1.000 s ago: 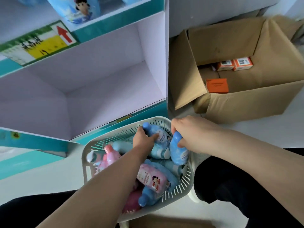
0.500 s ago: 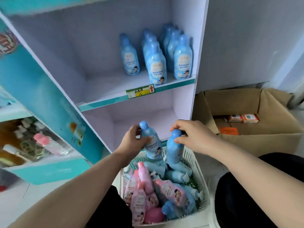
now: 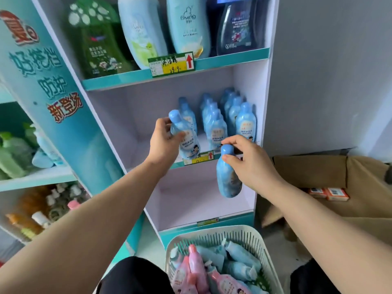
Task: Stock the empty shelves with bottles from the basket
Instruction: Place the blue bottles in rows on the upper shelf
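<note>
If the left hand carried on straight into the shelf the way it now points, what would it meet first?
Most likely the single blue bottle standing at the left of the middle shelf, just behind the bottle that the left hand holds; depth is unclear.

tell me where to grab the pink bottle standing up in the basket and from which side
Take the pink bottle by its narrow neck just under the cap, coming straight down from above. It stands nearly upright among lying bottles in the basket, so only its top is free; its body is hemmed in.
</note>
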Action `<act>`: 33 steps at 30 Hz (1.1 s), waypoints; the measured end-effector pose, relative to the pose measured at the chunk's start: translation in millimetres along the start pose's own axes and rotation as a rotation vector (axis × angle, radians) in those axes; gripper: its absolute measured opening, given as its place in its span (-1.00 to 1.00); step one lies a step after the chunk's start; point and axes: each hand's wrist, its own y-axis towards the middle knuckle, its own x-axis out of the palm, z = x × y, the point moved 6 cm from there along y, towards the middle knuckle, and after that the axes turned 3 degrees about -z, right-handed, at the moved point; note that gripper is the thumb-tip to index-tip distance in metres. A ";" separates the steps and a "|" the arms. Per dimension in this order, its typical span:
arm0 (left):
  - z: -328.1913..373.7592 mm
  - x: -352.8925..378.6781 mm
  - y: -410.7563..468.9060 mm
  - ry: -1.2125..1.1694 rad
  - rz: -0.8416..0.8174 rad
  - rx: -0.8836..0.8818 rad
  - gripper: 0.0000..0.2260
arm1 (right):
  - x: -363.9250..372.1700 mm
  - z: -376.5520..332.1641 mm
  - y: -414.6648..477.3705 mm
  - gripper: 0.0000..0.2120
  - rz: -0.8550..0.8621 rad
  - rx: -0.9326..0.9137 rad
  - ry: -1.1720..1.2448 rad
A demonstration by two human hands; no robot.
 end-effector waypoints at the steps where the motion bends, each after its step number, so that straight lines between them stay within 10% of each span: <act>1: -1.5 2.9 11.0 0.037 0.005 0.003 -0.72 | -0.3 2.7 4.1 -0.74 0.008 0.005 0.006; 33: -37.5 40.3 92.4 0.584 -0.100 0.136 -0.22 | 29.9 42.0 53.5 -0.76 -0.011 0.052 0.086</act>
